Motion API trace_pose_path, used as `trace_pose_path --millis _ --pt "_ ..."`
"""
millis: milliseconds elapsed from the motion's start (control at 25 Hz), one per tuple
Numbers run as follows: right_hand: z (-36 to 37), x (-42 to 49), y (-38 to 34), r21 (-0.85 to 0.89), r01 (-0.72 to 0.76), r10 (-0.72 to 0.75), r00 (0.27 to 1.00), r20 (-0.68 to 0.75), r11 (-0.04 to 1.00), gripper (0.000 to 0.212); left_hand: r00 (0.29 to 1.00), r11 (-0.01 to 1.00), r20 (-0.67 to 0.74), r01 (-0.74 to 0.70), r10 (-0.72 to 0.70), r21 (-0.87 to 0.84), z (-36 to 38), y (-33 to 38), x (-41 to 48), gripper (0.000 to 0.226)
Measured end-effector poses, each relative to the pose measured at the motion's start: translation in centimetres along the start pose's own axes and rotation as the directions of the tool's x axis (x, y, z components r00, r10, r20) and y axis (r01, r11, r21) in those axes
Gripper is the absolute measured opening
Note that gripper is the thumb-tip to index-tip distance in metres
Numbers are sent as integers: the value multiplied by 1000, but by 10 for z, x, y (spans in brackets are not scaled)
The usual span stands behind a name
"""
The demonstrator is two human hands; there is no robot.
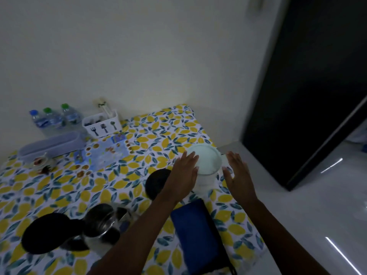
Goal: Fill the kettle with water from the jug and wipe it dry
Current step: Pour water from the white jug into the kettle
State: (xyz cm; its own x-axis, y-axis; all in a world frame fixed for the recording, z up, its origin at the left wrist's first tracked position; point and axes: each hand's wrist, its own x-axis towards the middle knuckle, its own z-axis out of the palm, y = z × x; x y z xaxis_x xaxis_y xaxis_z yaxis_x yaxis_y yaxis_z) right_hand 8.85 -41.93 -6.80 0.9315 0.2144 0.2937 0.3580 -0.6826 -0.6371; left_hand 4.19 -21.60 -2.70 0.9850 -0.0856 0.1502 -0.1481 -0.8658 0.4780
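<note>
A white jug (205, 163) with a pale lid stands near the table's right edge. My left hand (183, 175) lies flat against its left side, fingers spread. My right hand (239, 175) hovers just right of the jug, fingers apart, and holds nothing. A steel kettle (102, 222) with its black lid (46, 233) swung open stands at the front left. A folded blue cloth (195, 235) lies in front of the jug, between my forearms. A black round base (156, 183) sits left of the jug, partly hidden by my left wrist.
The table wears a lemon-print cloth (111, 191). At the back stand three water bottles (53, 119), a white cutlery holder (102, 125) and a pale long container (51, 144). A dark door (309, 76) and white floor (309, 215) lie to the right.
</note>
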Motion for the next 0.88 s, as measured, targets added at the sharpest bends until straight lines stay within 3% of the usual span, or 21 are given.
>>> trace_pose_path --millis 160,320,400,560,760,880 --pt "8 43 35 104 -152 137 982 132 983 45 986 983 165 -36 6 180 24 9 45 63" --pt "25 72 45 243 -269 197 938 284 932 31 922 926 360 -6 -141 378 51 14 64 95" --pt "34 81 49 302 -377 262 896 359 876 32 928 882 341 -32 -148 470 63 14 65 95" --pt "47 92 55 331 -491 333 838 432 806 65 941 858 299 -21 -156 513 67 14 68 88" --pt "54 100 60 430 -651 432 748 504 625 51 944 870 293 -14 -151 493 64 16 67 87" --pt "59 93 53 457 -691 501 722 477 561 48 951 881 276 -7 -141 473 54 13 53 86"
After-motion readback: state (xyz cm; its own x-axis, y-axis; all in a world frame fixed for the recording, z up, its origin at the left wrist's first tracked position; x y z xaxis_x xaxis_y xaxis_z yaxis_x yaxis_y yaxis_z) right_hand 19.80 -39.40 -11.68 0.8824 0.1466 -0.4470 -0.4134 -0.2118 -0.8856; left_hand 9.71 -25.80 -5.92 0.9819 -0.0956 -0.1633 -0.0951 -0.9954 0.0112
